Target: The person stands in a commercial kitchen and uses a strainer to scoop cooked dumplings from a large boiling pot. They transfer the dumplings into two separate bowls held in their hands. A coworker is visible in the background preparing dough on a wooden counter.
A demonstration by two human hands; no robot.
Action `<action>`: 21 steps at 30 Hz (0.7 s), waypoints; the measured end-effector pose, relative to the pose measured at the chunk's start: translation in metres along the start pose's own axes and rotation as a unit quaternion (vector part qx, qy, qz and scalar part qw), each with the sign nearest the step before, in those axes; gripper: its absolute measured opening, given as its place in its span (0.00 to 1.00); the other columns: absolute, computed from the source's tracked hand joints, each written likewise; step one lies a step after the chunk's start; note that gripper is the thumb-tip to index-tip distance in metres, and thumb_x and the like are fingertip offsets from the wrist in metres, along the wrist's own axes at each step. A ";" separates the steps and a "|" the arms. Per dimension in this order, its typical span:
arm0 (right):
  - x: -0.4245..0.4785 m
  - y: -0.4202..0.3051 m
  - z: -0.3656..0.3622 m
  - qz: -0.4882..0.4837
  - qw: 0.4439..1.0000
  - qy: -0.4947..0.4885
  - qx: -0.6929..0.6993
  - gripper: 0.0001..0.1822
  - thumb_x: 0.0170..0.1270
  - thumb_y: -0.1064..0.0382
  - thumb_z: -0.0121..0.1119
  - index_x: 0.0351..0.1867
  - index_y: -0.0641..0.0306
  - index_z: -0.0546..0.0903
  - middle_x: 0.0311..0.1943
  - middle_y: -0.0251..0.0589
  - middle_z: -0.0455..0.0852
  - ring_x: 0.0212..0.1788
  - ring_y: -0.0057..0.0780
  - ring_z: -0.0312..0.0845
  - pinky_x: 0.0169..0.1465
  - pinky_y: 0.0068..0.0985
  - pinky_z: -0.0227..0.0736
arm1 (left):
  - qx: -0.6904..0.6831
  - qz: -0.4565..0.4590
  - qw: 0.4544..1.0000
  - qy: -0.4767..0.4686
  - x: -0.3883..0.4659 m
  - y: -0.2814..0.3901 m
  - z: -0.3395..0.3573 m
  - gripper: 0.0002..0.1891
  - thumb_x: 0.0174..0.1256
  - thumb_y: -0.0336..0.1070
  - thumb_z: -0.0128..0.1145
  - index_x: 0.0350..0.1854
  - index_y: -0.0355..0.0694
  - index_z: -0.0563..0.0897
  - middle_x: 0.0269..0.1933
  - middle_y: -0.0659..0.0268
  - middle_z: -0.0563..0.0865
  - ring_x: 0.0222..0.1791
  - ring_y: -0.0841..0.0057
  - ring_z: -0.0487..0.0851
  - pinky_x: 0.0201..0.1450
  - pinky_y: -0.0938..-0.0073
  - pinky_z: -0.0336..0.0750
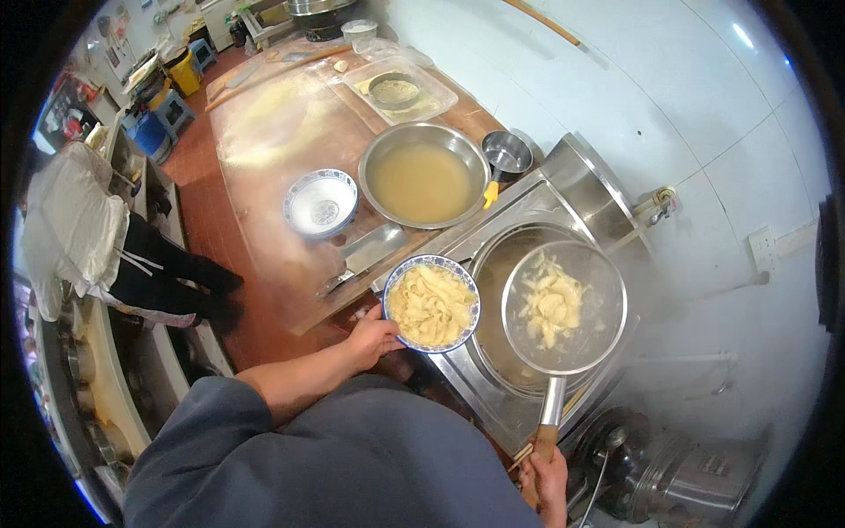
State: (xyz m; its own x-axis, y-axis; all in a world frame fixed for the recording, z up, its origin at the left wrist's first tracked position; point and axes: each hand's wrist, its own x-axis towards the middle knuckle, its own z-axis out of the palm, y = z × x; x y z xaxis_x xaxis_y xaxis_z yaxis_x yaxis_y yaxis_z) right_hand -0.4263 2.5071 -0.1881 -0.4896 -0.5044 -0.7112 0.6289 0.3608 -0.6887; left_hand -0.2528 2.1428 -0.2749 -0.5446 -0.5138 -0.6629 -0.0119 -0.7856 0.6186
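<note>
My left hand [373, 338] grips the rim of a blue-and-white patterned bowl [387, 315], which is filled with wide pale noodles [432, 305]. In my right hand [546, 476] is the wooden handle of a round wire-mesh strainer [624, 310]. More of the noodles [553, 300] lie in the mesh, above a large round cooking pot [487, 330] of cloudy liquid set into a steel stove top [455, 376]. The bowl is just left of the strainer, partly over the stove edge. Chopsticks [521, 455] show beside my right hand.
On the floury wooden table [264, 191] stand an empty patterned bowl [322, 203], a steel basin [365, 165] of cloudy liquid and a saucepan [507, 152]. A metal scoop [370, 249] lies near its edge. A person [79, 224] stands left; a tiled wall [660, 86] rises right.
</note>
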 end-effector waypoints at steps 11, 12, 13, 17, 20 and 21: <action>-0.023 -0.035 0.085 -0.080 0.967 -0.011 -0.242 0.08 0.63 0.71 0.53 0.43 0.67 0.72 0.23 0.36 0.78 0.20 0.19 0.69 0.25 0.17 0.64 | -0.022 -0.001 1.000 0.016 0.023 0.023 -0.012 0.28 0.55 0.22 0.52 0.61 0.42 0.65 0.49 0.59 0.81 0.43 0.67 0.84 0.46 0.67 0.80; -0.027 -0.041 0.096 -0.079 0.960 -0.001 -0.270 0.07 0.63 0.70 0.53 0.42 0.67 0.72 0.23 0.36 0.78 0.20 0.18 0.69 0.24 0.17 0.64 | -0.025 0.000 1.000 0.015 0.022 0.025 -0.015 0.28 0.55 0.22 0.52 0.61 0.42 0.65 0.49 0.59 0.80 0.43 0.67 0.84 0.46 0.67 0.80; -0.029 -0.047 0.107 -0.078 0.952 0.009 -0.297 0.07 0.64 0.70 0.52 0.42 0.67 0.72 0.23 0.36 0.78 0.20 0.18 0.69 0.24 0.17 0.64 | -0.027 0.001 1.000 0.014 0.021 0.028 -0.018 0.28 0.55 0.22 0.52 0.61 0.42 0.65 0.49 0.59 0.80 0.43 0.67 0.84 0.46 0.67 0.80; -0.023 -0.045 0.112 -0.057 0.983 0.005 -0.177 0.11 0.63 0.69 0.54 0.45 0.67 0.71 0.21 0.40 0.77 0.19 0.24 0.70 0.22 0.20 0.65 | -0.059 0.007 0.998 -0.001 0.010 0.041 -0.030 0.28 0.55 0.20 0.51 0.61 0.41 0.65 0.49 0.57 0.80 0.41 0.67 0.84 0.45 0.66 0.80; -0.030 -0.055 0.117 -0.047 0.994 -0.032 -0.095 0.16 0.62 0.68 0.55 0.51 0.69 0.70 0.20 0.42 0.76 0.16 0.28 0.70 0.21 0.23 0.66 | -0.061 0.005 0.998 -0.009 0.011 0.040 -0.042 0.29 0.55 0.20 0.50 0.62 0.43 0.64 0.50 0.57 0.80 0.41 0.66 0.84 0.44 0.65 0.80; -0.032 -0.060 0.120 -0.043 0.995 -0.045 -0.080 0.17 0.62 0.68 0.55 0.52 0.69 0.69 0.20 0.43 0.75 0.16 0.29 0.69 0.21 0.23 0.66 | -0.061 0.006 0.998 -0.014 0.012 0.040 -0.045 0.29 0.55 0.20 0.50 0.62 0.43 0.64 0.50 0.57 0.80 0.42 0.66 0.84 0.44 0.65 0.80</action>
State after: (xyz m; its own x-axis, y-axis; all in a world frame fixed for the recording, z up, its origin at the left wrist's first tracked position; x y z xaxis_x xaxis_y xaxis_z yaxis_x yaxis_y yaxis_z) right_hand -0.3758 2.4075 -0.1066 -0.4775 -0.6043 -0.6378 0.4794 0.4292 -0.7655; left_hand -0.2224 2.0895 -0.2771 -0.5667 -0.5152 -0.6430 0.0966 -0.8166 0.5691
